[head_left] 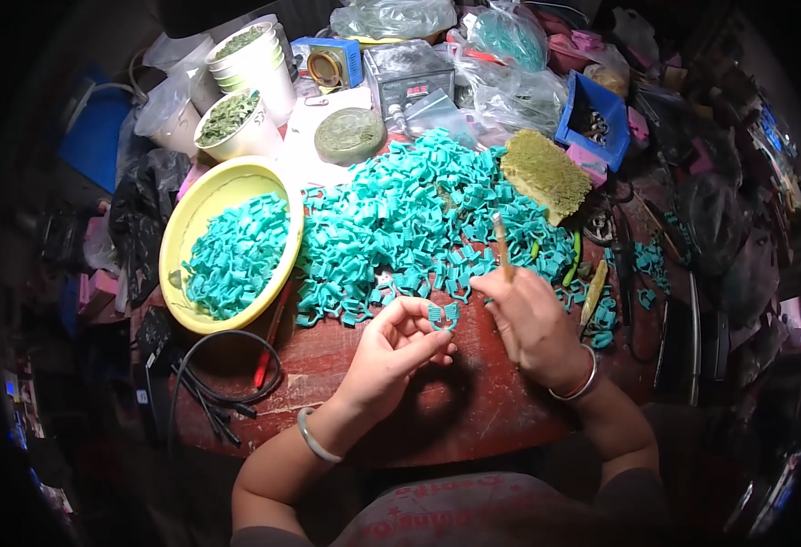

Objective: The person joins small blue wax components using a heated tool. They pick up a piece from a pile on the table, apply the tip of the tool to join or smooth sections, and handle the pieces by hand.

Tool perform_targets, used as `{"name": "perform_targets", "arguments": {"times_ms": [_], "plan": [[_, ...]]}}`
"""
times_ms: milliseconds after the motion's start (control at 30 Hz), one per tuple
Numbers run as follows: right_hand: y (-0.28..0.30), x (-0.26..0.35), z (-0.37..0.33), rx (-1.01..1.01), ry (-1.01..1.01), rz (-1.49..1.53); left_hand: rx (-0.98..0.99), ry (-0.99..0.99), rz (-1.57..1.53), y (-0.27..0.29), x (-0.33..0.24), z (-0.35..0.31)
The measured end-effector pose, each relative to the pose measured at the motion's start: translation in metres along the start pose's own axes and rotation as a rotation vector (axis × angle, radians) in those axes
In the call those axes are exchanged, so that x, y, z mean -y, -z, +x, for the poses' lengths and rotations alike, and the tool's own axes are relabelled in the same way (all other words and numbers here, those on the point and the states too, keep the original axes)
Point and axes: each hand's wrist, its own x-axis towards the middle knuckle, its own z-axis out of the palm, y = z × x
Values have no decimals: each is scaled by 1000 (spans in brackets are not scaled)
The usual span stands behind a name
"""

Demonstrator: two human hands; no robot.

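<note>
My left hand pinches a small turquoise ring-shaped piece between thumb and fingers, above the near part of the table. Its top looks split into two ribbed blocks. Just to the right, my right hand is closed round a thin, pencil-like wooden stick with a pale upper end. The stick's lower end is hidden by the hand. Beyond both hands spreads a big heap of turquoise pieces of a similar kind. More turquoise pieces fill a yellow basin at left.
A black cable and a red-handled tool lie on the red table at left. White tubs, a round greenish disc and a grey box with a display stand behind. At right are a yellow-green sponge-like slab and a blue bin.
</note>
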Motion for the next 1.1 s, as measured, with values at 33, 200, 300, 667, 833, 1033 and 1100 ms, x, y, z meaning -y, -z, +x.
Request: {"name": "perform_targets", "arguments": {"times_ms": [33,200,300,667,833,1033,1100], "plan": [[-5,0,1,23,89,-131,-14,-15,24,-4,-1,0],[-12,2,5,96,123,-307,8,-40,104,-6,1,-2],[-16,1,6,99,121,-295,5,-73,98,-7,4,-3],[-12,2,4,106,188,-244,11,-98,146,-9,2,-3],[-11,4,1,146,179,-224,14,-88,155,-7,3,-3],[-11,7,2,138,193,-232,-1,-129,173,-5,6,-2],[-12,5,1,136,190,-228,7,-130,160,-7,5,-2]]}}
